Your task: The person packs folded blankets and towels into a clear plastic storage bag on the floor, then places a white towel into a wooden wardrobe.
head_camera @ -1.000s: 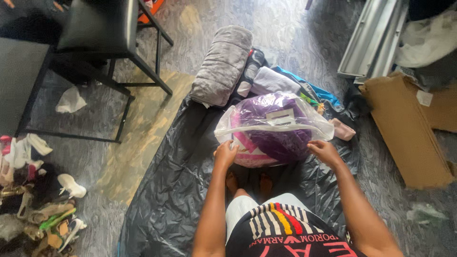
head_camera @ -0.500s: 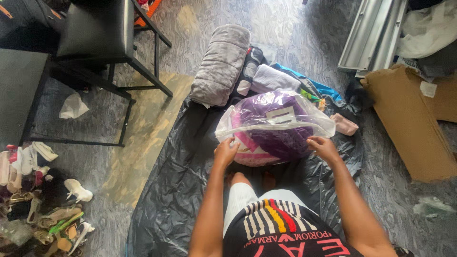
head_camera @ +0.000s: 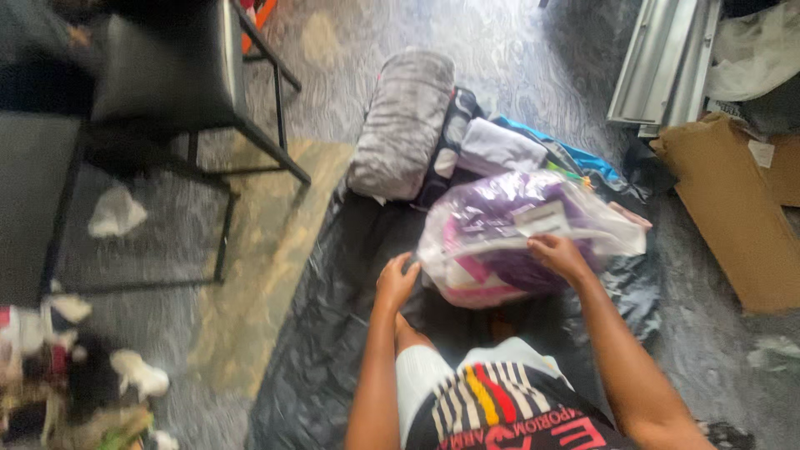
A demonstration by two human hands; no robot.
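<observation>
A clear plastic bag [head_camera: 500,225] stuffed with purple and pink fabric sits on a black plastic sheet [head_camera: 333,333] on the floor in front of me. My right hand [head_camera: 557,254] grips the bag's top edge near a white label. My left hand [head_camera: 397,280] is at the bag's left side, fingers curled, touching or just beside the plastic. The view is blurred. Behind the bag lie a rolled grey blanket [head_camera: 402,125] and folded white and dark cloth [head_camera: 492,146].
A black chair [head_camera: 175,75] and a dark table [head_camera: 33,192] stand at the left. Shoes and clutter [head_camera: 75,375] pile at the lower left. Flattened cardboard [head_camera: 733,208] and a metal rail [head_camera: 662,62] lie at the right. A white tissue [head_camera: 117,210] lies under the table.
The bag has shifted right and tilted. My right hand moved up onto its top edge. My left hand now sits lower at its left side. The camera swung.
</observation>
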